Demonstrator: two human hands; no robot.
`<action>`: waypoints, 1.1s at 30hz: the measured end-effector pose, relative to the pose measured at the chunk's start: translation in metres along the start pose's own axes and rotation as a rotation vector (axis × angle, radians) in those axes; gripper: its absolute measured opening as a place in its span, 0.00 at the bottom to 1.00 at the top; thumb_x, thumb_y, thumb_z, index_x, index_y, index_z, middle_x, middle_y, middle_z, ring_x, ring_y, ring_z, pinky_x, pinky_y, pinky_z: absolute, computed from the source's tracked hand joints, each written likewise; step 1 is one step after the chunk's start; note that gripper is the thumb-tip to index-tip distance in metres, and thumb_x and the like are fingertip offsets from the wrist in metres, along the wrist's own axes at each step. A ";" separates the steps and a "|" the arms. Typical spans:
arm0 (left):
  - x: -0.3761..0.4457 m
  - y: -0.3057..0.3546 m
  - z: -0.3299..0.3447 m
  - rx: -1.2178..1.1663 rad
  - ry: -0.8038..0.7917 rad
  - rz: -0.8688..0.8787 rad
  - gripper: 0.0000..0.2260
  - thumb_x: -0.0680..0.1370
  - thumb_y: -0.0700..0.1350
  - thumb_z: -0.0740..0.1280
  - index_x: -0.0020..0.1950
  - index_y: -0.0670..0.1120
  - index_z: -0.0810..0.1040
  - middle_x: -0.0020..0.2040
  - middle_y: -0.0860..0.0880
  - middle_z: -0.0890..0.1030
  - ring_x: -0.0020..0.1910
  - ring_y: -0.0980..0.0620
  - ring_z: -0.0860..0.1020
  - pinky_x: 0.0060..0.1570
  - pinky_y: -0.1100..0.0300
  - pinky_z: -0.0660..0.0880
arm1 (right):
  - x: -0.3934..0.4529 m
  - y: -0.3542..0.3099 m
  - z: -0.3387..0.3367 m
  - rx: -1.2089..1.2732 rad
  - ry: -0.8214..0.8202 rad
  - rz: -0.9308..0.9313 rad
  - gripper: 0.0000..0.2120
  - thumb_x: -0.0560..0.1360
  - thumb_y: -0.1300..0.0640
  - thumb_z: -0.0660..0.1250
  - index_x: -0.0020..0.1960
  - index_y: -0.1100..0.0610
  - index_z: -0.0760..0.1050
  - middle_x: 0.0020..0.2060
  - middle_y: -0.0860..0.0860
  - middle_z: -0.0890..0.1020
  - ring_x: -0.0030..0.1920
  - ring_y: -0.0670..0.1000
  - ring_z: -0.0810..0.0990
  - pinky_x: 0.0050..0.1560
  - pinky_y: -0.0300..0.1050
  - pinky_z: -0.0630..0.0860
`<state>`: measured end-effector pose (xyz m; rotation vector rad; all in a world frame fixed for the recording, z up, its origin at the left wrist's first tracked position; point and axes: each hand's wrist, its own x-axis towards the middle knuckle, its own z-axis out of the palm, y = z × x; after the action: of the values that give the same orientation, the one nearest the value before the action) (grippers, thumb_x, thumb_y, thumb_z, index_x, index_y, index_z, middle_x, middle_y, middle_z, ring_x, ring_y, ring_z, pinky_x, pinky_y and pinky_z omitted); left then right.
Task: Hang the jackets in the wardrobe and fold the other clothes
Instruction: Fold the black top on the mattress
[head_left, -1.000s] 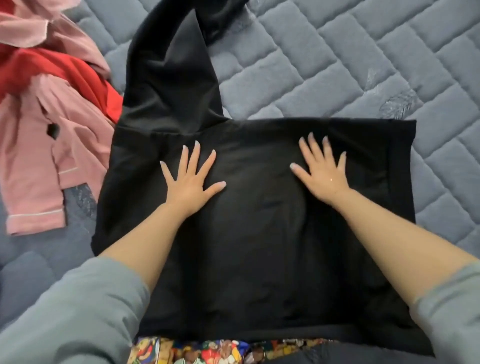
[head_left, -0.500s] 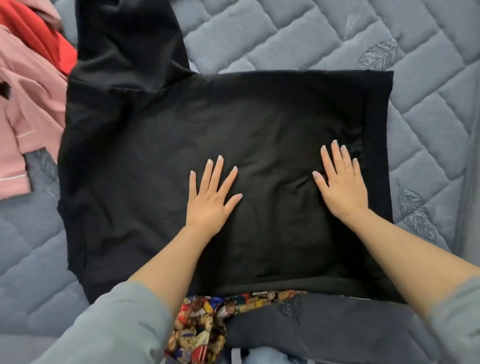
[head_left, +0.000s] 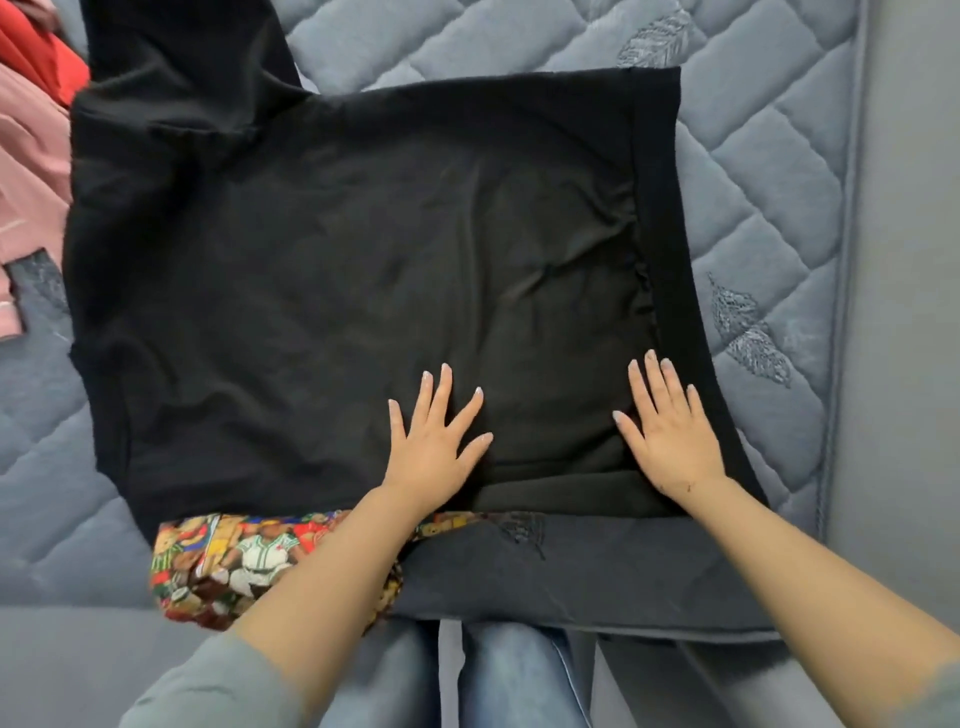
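Note:
A black garment (head_left: 322, 270) lies spread flat on the quilted grey mattress (head_left: 753, 171), with one sleeve reaching up to the top left. My left hand (head_left: 434, 447) presses flat on its lower middle, fingers spread. My right hand (head_left: 667, 434) lies flat near the garment's lower right, beside its ribbed band. Neither hand holds anything.
A colourful printed cloth (head_left: 228, 561) pokes out from under the black garment's near edge, next to a dark grey garment (head_left: 571, 571). Pink clothes (head_left: 26, 171) and a red one (head_left: 36, 57) lie at the far left. The mattress edge runs down the right side.
Both hands have slid toward me down the black garment, staying flat on it. The view has tilted down, so more of the near edge and my legs show.

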<state>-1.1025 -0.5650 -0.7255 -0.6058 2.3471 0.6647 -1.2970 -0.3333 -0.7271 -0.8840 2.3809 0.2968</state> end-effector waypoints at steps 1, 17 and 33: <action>-0.006 0.003 -0.003 -0.102 -0.033 0.029 0.30 0.79 0.68 0.50 0.79 0.60 0.53 0.80 0.53 0.34 0.78 0.52 0.33 0.74 0.40 0.39 | -0.004 -0.003 -0.004 0.090 -0.009 -0.023 0.33 0.82 0.40 0.46 0.80 0.55 0.43 0.80 0.54 0.44 0.80 0.54 0.43 0.78 0.55 0.48; -0.072 -0.024 -0.096 0.124 0.047 0.163 0.13 0.80 0.57 0.62 0.62 0.55 0.76 0.56 0.56 0.80 0.57 0.51 0.78 0.51 0.54 0.74 | -0.065 0.004 -0.044 0.298 0.286 -0.201 0.24 0.58 0.75 0.72 0.53 0.60 0.82 0.43 0.54 0.84 0.46 0.59 0.83 0.63 0.52 0.67; 0.082 -0.063 -0.170 0.278 -0.020 -0.178 0.16 0.79 0.60 0.63 0.60 0.52 0.79 0.57 0.48 0.81 0.58 0.45 0.78 0.53 0.54 0.67 | 0.119 -0.006 -0.138 0.123 0.370 -0.190 0.12 0.77 0.63 0.63 0.58 0.57 0.81 0.51 0.57 0.84 0.55 0.61 0.78 0.67 0.53 0.61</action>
<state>-1.1982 -0.7344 -0.6836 -0.6667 2.2799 0.2568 -1.4268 -0.4543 -0.6854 -1.1795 2.5856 -0.0974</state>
